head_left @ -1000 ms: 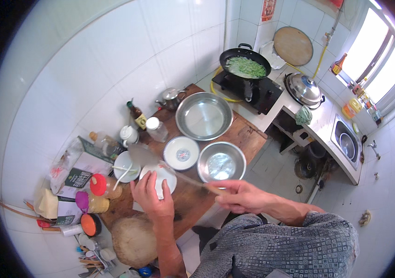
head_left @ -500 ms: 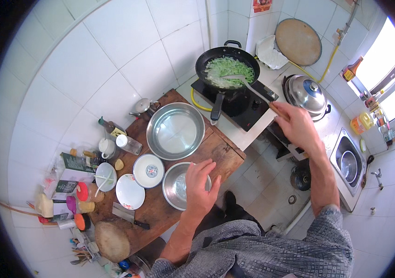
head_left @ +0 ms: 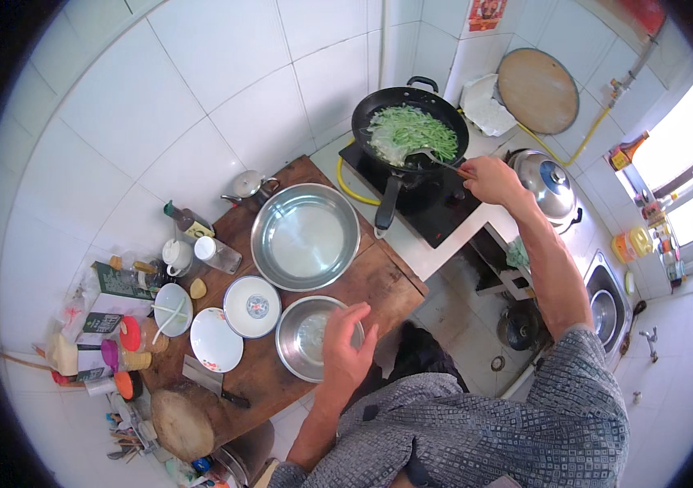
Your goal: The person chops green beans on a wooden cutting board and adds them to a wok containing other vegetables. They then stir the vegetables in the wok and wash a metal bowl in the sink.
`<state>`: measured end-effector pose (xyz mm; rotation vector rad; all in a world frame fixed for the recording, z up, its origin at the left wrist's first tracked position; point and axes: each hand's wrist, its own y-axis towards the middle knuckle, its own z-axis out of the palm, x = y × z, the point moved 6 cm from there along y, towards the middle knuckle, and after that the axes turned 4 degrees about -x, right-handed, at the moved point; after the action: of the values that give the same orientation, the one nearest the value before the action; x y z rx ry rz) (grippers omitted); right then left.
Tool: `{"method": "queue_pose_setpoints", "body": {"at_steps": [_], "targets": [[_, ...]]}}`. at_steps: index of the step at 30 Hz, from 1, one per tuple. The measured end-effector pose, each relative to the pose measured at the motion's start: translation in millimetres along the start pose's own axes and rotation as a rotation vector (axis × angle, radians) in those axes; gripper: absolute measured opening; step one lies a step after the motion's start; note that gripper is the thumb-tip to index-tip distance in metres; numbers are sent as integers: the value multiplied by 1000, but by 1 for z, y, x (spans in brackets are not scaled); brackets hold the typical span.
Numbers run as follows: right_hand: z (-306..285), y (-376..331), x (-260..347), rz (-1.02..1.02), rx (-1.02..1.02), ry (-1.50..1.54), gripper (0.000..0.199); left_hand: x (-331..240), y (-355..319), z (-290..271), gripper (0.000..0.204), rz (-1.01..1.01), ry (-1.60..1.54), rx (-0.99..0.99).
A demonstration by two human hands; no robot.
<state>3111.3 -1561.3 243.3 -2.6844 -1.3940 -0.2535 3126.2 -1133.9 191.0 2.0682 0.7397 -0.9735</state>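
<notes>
My right hand [head_left: 493, 180] is closed around the wooden handle of a metal spatula [head_left: 442, 163]. The spatula's blade dips into the near side of a black wok [head_left: 360, 124], among pale and green vegetable shreds [head_left: 423, 134]. The wok sits on a black cooktop [head_left: 444, 213], its long handle pointing toward me. My left hand [head_left: 346, 346] hovers over the right side of a small metal bowl [head_left: 288, 333], fingers apart and holding nothing. Beyond that bowl lies a large shiny metal basin [head_left: 306, 236] on the wooden table.
Two white dishes, a plate [head_left: 215, 346] and a bowl [head_left: 252, 307], stand beside a cleaver [head_left: 202, 374]. Bottles and jars crowd the table's left edge, near a round chopping board [head_left: 177, 424]. Right of the cooktop are a lidded pot [head_left: 545, 183] and a sink [head_left: 619, 285].
My right hand has moved up and left with the spatula, whose blade has come to the wok's near side. The green shreds lie differently. My left hand stays over the small bowl.
</notes>
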Motion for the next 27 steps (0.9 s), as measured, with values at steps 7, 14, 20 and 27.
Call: {"method": "queue_pose_setpoints", "body": {"at_steps": [7, 14, 20, 27], "targets": [[27, 56, -27, -83, -96, 144, 29, -16, 14, 41, 31, -149, 28, -27], [18, 94, -52, -172, -99, 249, 31, -40, 24, 104, 33, -211, 68, -56], [-2, 106, -65, -179, -106, 261, 33, -49, 27, 119, 32, -254, 71, -97], [24, 124, -67, -149, -99, 201, 34, -51, 35, 121, 31, -266, 34, -84]]}}
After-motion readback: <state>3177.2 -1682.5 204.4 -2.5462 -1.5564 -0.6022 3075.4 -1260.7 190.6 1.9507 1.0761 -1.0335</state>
